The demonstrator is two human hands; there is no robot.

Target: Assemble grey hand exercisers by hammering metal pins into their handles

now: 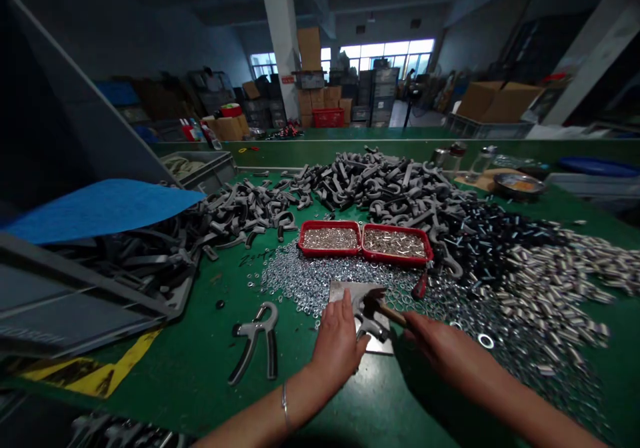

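Two hands: both mine, working over the steel plate [345,291].
Left hand [340,345]: grip pinning a grey part [369,328].
Right hand [445,348]: closed around the hammer [376,303].
Free counter [210,361]: left, beside finished hand gripper [256,341].
Edges: washers [300,281] crowd plate's far side.

On the table [200,375], the metal plate [345,293] lies at the centre near the front edge. At 12 o'clock from it are two trays [365,241] side by side, on the spread of washers [300,278]. Behind them, the heap of handles [370,181]. At 9 o'clock lies an assembled grip [255,341]. At 3 o'clock, a heap of springs [555,281]. At 10 o'clock, the crate [100,301].
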